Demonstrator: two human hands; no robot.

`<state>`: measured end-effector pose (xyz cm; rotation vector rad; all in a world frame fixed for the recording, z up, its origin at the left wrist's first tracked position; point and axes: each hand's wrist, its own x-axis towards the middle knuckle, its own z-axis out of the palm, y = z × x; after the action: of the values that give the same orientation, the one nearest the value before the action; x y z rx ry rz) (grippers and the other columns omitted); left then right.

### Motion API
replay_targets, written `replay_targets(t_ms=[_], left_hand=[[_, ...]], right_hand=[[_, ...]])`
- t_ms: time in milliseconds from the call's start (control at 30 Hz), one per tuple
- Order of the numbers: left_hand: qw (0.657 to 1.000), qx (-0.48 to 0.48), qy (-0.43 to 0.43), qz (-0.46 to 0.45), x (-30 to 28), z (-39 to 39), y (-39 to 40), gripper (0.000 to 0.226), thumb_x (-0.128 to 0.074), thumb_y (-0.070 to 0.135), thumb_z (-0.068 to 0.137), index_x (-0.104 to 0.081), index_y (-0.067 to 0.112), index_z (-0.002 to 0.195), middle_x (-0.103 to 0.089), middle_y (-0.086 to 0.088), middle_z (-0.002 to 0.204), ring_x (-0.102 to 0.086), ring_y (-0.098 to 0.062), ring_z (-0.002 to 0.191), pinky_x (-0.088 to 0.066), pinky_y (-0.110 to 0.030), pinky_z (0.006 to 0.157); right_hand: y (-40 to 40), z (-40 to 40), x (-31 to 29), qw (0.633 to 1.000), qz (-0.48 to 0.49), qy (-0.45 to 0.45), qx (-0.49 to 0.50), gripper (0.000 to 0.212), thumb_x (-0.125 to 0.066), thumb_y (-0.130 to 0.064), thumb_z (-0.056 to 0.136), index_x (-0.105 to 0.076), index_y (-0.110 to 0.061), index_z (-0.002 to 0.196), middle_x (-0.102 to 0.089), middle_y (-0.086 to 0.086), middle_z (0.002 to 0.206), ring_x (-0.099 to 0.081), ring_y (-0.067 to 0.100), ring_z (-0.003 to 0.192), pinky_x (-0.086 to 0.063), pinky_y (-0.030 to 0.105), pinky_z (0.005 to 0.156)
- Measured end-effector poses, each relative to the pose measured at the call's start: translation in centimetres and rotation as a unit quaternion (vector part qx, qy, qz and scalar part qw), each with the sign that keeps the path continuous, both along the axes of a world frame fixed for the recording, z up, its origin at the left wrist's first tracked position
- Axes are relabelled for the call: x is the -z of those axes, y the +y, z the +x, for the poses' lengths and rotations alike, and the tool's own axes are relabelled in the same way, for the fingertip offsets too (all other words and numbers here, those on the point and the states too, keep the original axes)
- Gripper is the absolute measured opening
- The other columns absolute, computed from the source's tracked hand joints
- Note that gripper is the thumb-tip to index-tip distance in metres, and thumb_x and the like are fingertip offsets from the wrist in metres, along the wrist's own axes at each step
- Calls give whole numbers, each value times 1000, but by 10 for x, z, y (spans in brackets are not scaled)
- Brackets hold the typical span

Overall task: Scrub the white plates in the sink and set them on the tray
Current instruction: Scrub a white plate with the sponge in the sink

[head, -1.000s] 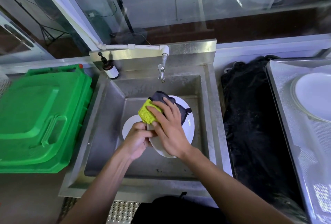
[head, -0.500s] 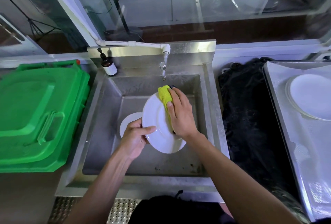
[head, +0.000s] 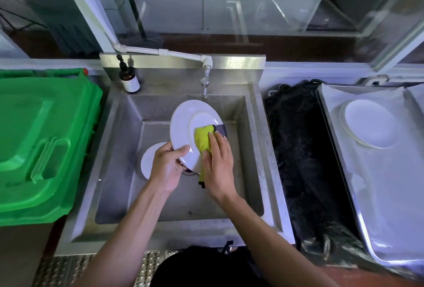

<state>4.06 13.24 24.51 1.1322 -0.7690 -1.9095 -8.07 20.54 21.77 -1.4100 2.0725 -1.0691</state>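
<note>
Here the left hand (head: 168,167) grips the tilted white plate (head: 185,130) by its lower rim. The right hand (head: 218,162) presses a yellow cloth (head: 203,137) on it with straight fingers.

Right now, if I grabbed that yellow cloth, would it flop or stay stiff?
Probably flop: the yellow cloth bends over the held plate, and its tail dangles below the right hand. It is likely light, since fingers alone press it flat. It may be wet, being used in the sink.
</note>
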Motion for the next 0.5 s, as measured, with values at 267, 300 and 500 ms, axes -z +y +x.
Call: replay_targets(t_ms=[267,300,500], left_hand=[[998,3,58,21,7,9,-4,26,-61,1,87,-74,7,109,-74,-17,116,-72,-32,105,-58,-45,86],[998,11,62,20,9,10,-4,25,-61,2,87,-77,10,105,-75,-14,115,-72,-30,104,-59,-43,83],[994,92,56,7,18,28,-13,27,-70,5,77,-78,13,101,-76,-10,109,-74,-27,95,-59,-42,74]], right_hand=[[24,10,2,998,-23,-43,43,51,-39,-26,109,-25,-18,158,-17,0,165,-9,10,152,-16,40,126],[24,8,2,997,-20,-50,52,52,-39,-26,109,-24,-18,158,-16,-2,165,-9,7,152,-17,41,125],[20,-15,-4,990,9,-97,105,53,-41,-26,108,-26,-20,158,-18,-5,165,-15,10,152,-20,43,125]])
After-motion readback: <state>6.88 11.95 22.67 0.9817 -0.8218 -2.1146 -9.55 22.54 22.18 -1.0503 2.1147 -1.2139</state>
